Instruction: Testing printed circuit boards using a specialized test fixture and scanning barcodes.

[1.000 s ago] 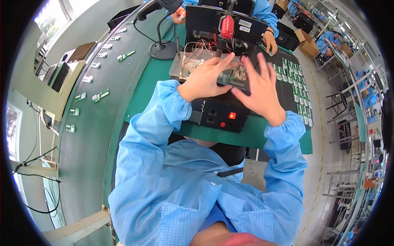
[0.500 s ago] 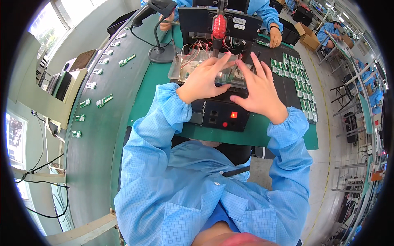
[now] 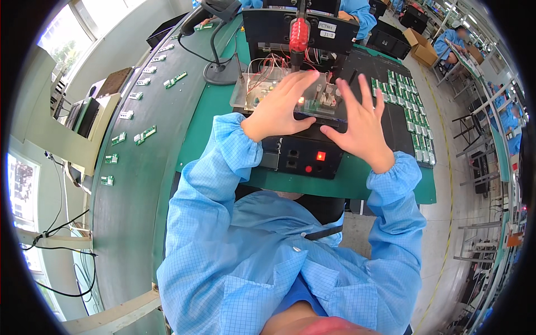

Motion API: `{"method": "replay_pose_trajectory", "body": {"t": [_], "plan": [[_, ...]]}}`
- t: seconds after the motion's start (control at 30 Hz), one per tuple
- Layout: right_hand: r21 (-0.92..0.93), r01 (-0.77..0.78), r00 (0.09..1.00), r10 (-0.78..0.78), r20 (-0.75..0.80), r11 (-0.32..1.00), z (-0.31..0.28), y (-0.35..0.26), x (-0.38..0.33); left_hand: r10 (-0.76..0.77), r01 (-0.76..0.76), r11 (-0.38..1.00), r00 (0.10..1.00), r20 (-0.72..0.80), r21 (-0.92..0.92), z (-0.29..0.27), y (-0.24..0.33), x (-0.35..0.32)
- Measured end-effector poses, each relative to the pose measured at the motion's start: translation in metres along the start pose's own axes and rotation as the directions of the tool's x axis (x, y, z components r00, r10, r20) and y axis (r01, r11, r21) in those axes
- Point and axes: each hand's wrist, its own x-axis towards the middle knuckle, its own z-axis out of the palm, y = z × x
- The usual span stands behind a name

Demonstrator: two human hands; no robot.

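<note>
The bare right hand [image 3: 362,133] has edged rightward from the bare left hand [image 3: 274,113], both wide-fingered and seemingly empty, leaving the clear plastic, red-wired fixture [image 3: 322,107], beyond the black rectangular box [image 3: 298,161], more exposed for handling.

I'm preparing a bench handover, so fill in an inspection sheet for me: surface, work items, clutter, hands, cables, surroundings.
Surface: green mat; black mat at the right, bearing rows of boards.
Work items: fixture with a clear top; black control box nearer the person, its red square button lit.
Clutter: loose boards along the left-hand surface; scanner on a stand.
Left hand: open over the fixture; contact unclear.
Right hand: open, fingers spread, at the fixture's right end.
Cables: red and white wires behind the fixture; black cable from the scanner.
Surroundings: co-worker's blue sleeve opposite; open carton beyond.
</note>
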Motion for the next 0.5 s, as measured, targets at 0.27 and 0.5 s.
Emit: {"method": "replay_pose_trajectory", "body": {"t": [0.27,0.5], "plan": [[-0.021,0.059,0.997,-0.06,-0.048,0.998,-0.005,0.002,0.013,0.049,-0.049,0.998,0.999,-0.021,0.026,0.004,-0.001,0.0],[-0.035,0.094,0.995,-0.095,-0.02,0.995,0.013,-0.005,0.006,-0.006,0.003,0.999,0.997,0.073,0.035,0.004,-0.003,0.0]]}}
